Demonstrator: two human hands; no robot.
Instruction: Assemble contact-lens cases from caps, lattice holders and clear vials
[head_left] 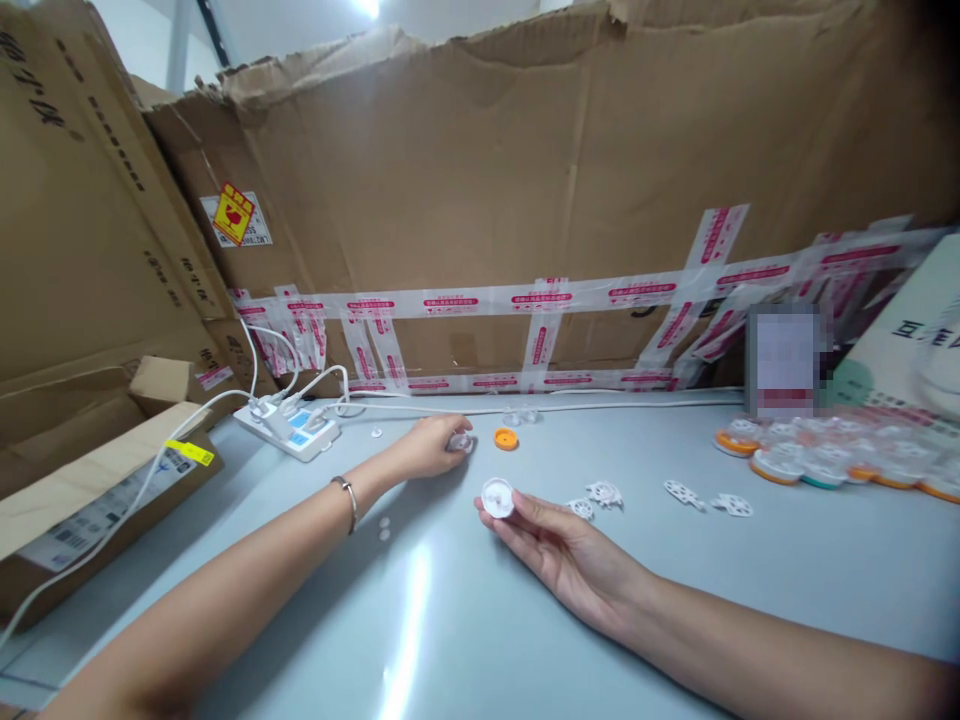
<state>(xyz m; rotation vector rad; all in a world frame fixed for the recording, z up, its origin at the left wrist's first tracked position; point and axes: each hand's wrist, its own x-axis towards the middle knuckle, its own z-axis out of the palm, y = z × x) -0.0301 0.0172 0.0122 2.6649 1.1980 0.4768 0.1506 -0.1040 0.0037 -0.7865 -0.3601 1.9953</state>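
Grey-blue surface (465,620) before a taped carton (465,190); red-and-yellow label (234,213), print illegible. Left hand (427,447), nearly closed, pinches a translucent piece (460,441) near the surface; right hand (574,560), half-curled, grips a round white part (498,498) above it.

Beyond my left fingers (450,424): large brown cardboard carton (480,200), ragged top edge, spans the back. White packing tape with pinkish-red print (457,302) crosses its lower part. Up-left of those fingers, on the carton: red-and-yellow diamond sticker (234,214) over a white paper label (260,220). Just left of them: white plastic power strip (307,440) with blue patches, plugged up, white cables (346,385) trailing. Further left: low open brown cardboard box (90,470), bright yellow tag (191,452) on it; taller dark-printed brown carton (82,250) behind. Far right of my right fingers (517,545): white printed panel (900,330), leaning. Pixelated upright item (785,360) beside it, unreadable.
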